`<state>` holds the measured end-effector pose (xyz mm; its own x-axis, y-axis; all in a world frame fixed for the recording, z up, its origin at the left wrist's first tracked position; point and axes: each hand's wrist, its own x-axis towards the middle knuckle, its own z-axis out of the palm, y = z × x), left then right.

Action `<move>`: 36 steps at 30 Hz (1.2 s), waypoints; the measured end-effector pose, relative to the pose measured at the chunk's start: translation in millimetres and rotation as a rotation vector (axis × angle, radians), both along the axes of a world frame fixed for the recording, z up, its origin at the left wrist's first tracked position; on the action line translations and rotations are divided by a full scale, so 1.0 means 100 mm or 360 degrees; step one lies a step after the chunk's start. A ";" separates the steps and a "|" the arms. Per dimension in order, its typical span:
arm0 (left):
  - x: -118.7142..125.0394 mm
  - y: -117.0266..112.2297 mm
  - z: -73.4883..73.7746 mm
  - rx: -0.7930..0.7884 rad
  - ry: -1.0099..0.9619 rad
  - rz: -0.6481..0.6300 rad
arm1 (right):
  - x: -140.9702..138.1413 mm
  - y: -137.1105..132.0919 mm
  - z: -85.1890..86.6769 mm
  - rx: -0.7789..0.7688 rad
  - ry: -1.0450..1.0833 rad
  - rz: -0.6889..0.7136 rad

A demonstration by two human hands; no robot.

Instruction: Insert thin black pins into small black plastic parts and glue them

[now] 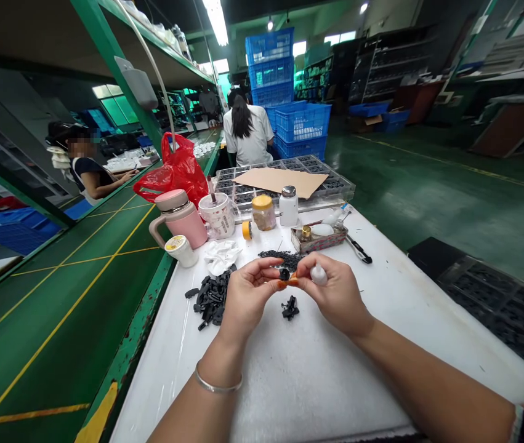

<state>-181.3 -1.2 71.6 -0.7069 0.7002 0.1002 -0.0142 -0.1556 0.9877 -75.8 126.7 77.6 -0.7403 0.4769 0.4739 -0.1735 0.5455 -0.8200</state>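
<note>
"Forearms [409, 360] nearest, reaching in from both lower corners over the white table [308, 387]. Bracelet [218, 386] on one wrist."

"State of the hands?"

"Left hand [249, 292]: half curled, thumb and fingers pinching a small black part [284, 274]. Right hand [338, 292]: curled round a white bottle [319, 274], thumb and forefinger tips drawn together. Whether those tips grip anything, can't tell."

"Where's the part, from each?"

"Between the two, seemingly clear of the table. Left hand has it; right fingertips sit just beside it, on its right. Touching or not, can't tell."

"Long axis?"

"Too small and too covered to read. Looks stubby."

"What else is close?"

"Black cluster [290, 308] on the table, on the camera's side of the fingertips. Black heap [213, 298] just left of the left hand. Fine black bits [280, 255] beyond the fingertips."
</note>
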 end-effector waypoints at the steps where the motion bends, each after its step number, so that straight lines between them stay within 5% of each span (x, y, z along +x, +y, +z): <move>1: 0.01 0.00 0.00 -0.0030 0.0068 0.0040 | -0.01 0.00 0.00 -0.0054 -0.0027 0.0009; 7: 0.05 0.00 0.01 -0.0089 0.0382 0.0157 | -0.06 0.01 0.01 -0.0389 -0.0102 0.0078; 13: 0.11 -0.03 0.01 -0.0196 0.1259 0.0363 | -0.08 0.00 -0.03 -0.0676 -0.0097 0.0159; 21: 0.00 0.05 -0.07 0.0160 -0.0086 0.0062 | -0.11 0.01 -0.03 -0.0544 -0.0097 0.0122; 29: -0.03 0.06 -0.08 0.0171 -0.0347 0.0101 | -0.05 0.04 -0.01 -0.0195 -0.0186 0.0109; 36: 0.00 0.05 -0.04 0.0085 -0.0106 0.0132 | -0.02 -0.01 -0.01 -0.0087 -0.0166 -0.0001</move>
